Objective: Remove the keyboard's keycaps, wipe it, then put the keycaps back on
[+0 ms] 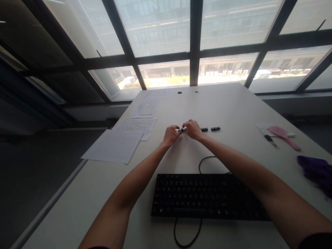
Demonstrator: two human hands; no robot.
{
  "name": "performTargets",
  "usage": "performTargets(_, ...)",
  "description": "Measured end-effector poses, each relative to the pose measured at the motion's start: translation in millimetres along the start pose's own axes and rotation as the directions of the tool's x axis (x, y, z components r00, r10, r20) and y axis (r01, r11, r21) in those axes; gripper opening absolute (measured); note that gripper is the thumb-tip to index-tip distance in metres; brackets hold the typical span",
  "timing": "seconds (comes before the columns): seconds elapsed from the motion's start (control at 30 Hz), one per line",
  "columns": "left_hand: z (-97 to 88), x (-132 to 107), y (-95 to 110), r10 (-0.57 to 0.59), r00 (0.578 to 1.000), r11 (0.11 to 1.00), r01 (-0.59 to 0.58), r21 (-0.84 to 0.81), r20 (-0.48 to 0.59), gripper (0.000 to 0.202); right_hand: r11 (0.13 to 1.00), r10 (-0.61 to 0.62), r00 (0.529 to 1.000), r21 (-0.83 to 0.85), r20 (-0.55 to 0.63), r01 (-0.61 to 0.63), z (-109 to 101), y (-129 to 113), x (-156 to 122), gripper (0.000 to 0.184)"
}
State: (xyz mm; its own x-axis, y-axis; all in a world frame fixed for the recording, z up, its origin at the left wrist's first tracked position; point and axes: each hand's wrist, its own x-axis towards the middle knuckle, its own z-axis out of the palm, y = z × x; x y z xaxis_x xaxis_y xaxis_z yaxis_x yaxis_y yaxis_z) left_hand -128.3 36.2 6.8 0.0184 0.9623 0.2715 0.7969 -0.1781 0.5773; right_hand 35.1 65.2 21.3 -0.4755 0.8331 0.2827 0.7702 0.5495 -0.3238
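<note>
Both my hands are stretched out over the middle of the white table. My left hand (pixel 171 135) has its fingers curled in at the left end of a small group of black keycaps (pixel 181 130). My right hand (pixel 192 129) is bent over the other side of that group, its fingertips close to the left hand's. The fingers hide part of the group. Just right of my right hand lies a second short row of keycaps (pixel 204 129), and beyond it a third row (pixel 215 128). A black keyboard (pixel 192 197) lies nearer me, partly under my right forearm.
Written paper sheets (pixel 114 147) line the left edge of the table (pixel 220 103). A pink hairbrush (pixel 281 133), a small black-handled tool (pixel 271 140) and a purple cloth (pixel 315 171) lie at the right. A black cable (pixel 201 164) loops behind the keyboard. Windows stand beyond the far edge.
</note>
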Motion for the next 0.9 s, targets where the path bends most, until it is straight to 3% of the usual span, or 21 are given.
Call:
performTargets(0.13, 2.6, 8, 1, -0.024, 0.999, 1.000, 0.023, 0.020, 0.026, 0.011, 0.999, -0.027, 0.999, 0.027, 0.023, 0.026, 8, -2, 10, 0.013)
performTargets(0.3, -23.9, -14, 9, -0.052, 0.997, 0.998, 0.053, -0.031, 0.053, 0.012, 0.994, -0.040, 0.999, 0.101, -0.028, 0.042, -4, -17, -2, 0.013)
performTargets(0.43, -57.2, -77, 23, -0.022, 0.991, 0.981, 0.047, -0.189, 0.131, 0.013, 0.978, -0.051, 0.996, 0.198, -0.067, 0.063, -20, -42, -62, 0.011)
performTargets(0.5, -70.1, -115, 32, 0.029, 0.983, 0.954, 0.027, -0.299, 0.184, 0.012, 0.924, -0.044, 0.997, 0.377, -0.063, 0.065, -28, -56, -103, 0.008)
performTargets(0.63, -79.3, -174, 45, 0.067, 0.958, 0.919, 0.049, -0.391, 0.279, 0.009, 0.830, -0.028, 0.999, 0.557, 0.037, 0.002, -39, -76, -170, 0.008)
performTargets(0.73, -75.5, -192, 49, 0.050, 0.948, 0.910, 0.087, -0.405, 0.315, 0.010, 0.808, -0.005, 0.995, 0.587, 0.102, -0.057, -40, -81, -192, 0.009)
performTargets(0.9, -70.2, -195, 50, 0.059, 0.947, 0.908, 0.081, -0.411, 0.316, 0.008, 0.811, -0.009, 0.992, 0.581, 0.122, -0.064, -39, -80, -199, 0.009)
